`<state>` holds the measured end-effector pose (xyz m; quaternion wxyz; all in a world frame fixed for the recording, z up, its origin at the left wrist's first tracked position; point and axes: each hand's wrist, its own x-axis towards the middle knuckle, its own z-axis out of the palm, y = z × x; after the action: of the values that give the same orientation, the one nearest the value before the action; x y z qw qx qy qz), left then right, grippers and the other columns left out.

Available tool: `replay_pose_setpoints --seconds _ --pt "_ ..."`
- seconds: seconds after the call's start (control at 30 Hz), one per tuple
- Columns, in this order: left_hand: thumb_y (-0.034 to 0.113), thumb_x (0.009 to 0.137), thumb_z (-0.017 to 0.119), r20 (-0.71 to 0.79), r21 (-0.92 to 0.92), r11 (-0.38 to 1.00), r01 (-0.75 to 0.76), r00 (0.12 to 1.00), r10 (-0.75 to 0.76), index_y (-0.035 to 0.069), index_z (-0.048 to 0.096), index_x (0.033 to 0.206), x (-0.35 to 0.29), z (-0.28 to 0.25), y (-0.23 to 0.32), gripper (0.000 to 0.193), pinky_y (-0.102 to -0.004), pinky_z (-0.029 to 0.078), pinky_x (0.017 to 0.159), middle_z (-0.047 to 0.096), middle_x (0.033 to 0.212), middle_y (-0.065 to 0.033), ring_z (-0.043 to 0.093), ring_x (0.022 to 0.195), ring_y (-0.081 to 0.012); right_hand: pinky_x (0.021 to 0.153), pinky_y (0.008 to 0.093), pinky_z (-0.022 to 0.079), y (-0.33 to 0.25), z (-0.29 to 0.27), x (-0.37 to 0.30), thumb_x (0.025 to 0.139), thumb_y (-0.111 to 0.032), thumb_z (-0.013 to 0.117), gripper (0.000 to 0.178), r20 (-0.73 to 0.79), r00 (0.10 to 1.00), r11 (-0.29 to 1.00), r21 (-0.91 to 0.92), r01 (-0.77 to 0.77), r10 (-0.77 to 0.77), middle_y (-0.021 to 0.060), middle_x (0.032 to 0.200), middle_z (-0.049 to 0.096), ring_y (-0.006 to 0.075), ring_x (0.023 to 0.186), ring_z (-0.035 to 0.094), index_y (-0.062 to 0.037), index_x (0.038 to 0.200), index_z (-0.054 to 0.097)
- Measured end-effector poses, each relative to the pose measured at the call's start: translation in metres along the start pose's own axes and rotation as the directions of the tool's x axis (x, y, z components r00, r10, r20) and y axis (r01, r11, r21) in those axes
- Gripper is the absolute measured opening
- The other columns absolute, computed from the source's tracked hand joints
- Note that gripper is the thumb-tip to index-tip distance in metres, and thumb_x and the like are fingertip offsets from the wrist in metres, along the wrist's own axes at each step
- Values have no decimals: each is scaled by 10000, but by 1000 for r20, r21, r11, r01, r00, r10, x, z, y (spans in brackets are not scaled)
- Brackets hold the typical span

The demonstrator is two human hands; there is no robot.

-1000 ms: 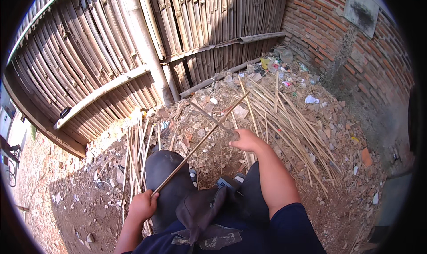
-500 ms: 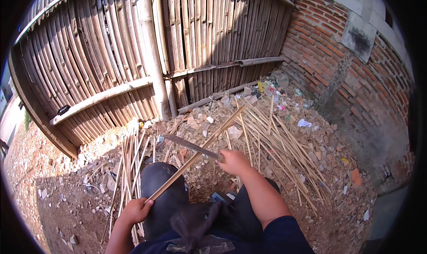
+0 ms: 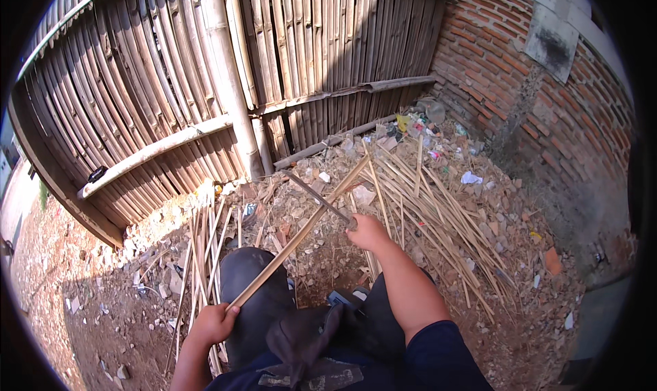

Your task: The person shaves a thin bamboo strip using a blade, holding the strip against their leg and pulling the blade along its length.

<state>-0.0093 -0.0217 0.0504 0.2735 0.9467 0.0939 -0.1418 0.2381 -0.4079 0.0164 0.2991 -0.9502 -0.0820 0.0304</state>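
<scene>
My left hand is closed around the near end of a long split bamboo strip, beside my left knee. The strip slants up and away to the right, its far end over the rubble. In my right hand is the handle of a machete, gripped in a fist. Its blade points to the far left and crosses the strip beyond its middle; whether the edge touches the strip I cannot tell. The blade shows narrow, turned nearly edge-on.
Several bamboo strips lie left of my left knee, and a larger spread pile lies to the right. Rubble and litter cover the ground. A bamboo fence stands ahead, meeting a brick wall at the right.
My right hand has shifted slightly right and nearer with the machete. The blade has turned from showing its flat side to nearly edge-on, and slopes more steeply. The left hand keeps its hold.
</scene>
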Motion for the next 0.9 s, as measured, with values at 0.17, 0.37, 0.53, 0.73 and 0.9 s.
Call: replay_pose_setpoints --seconds 0.17,0.37,0.53,0.73,0.9 --pt "470 988 567 13 -63 998 -1 1000 1 -43 697 953 5 1 -4 530 -475 522 742 673 788 -273 696 801 -415 845 495 559 -21 0 -22 794 -251 710 398 90 992 980 -174 101 -86 191 958 717 400 941 690 -126 1170 678" --pt "536 962 582 -39 3 1000 30 999 -30 -25 689 820 1 6 0 588 -482 517 693 659 716 -255 680 735 -428 834 511 551 -48 -2 -34 785 -219 692 367 300 923 926 -213 312 -242 183 958 720 382 962 689 -144 1143 691" --pt "532 949 613 -102 25 1000 -4 995 7 -35 655 740 2 10 0 607 -473 501 650 631 665 -248 664 665 -404 870 496 547 -5 6 -6 820 -267 717 391 187 964 969 -125 212 -187 185 1027 721 391 996 682 -105 1175 682" --pt "590 947 570 -86 100 995 10 996 -1 -1 657 740 4 9 0 632 -528 516 700 652 705 -255 664 746 -467 886 480 542 -8 0 -11 830 -343 758 491 89 995 994 -98 58 -49 226 1029 715 406 996 684 -106 1252 676" --pt "579 925 606 -224 210 977 27 974 21 16 623 691 -3 24 1 609 -542 513 647 641 666 -238 662 688 -453 854 504 543 -37 -12 -29 790 -258 732 379 257 945 945 -203 257 -202 197 1007 713 403 989 677 -111 1137 690"
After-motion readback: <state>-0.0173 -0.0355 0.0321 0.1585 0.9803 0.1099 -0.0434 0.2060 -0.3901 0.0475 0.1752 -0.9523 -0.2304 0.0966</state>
